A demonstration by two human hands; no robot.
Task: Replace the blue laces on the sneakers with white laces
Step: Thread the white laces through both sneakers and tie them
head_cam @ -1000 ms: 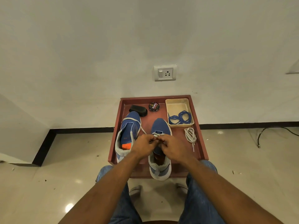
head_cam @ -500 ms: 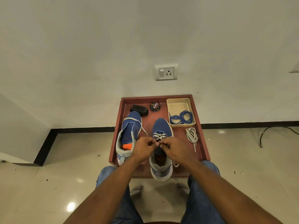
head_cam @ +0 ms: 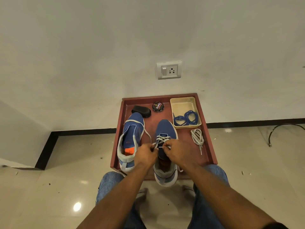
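Two blue sneakers stand on a dark red tray (head_cam: 208,146). The right sneaker (head_cam: 165,129) has a white lace (head_cam: 162,139) threaded through its front eyelets. My left hand (head_cam: 146,154) pinches one end of that lace over the tongue. My right hand (head_cam: 177,152) pinches the other end close beside it. The left sneaker (head_cam: 131,138) has no lacing and a white lace strand lies along its right side. A bundled white lace (head_cam: 197,137) lies on the tray to the right. The blue laces (head_cam: 185,118) sit in a beige box (head_cam: 183,105).
A black brush (head_cam: 141,110) and a round polish tin (head_cam: 158,106) lie at the tray's far side. The tray stands against a white wall with a socket (head_cam: 169,69). A black cable (head_cam: 280,129) runs over the floor at right. My knees sit below the tray.
My hands have drawn back toward the heel, uncovering the crossed white lace on the right sneaker's front. Both still pinch the lace ends.
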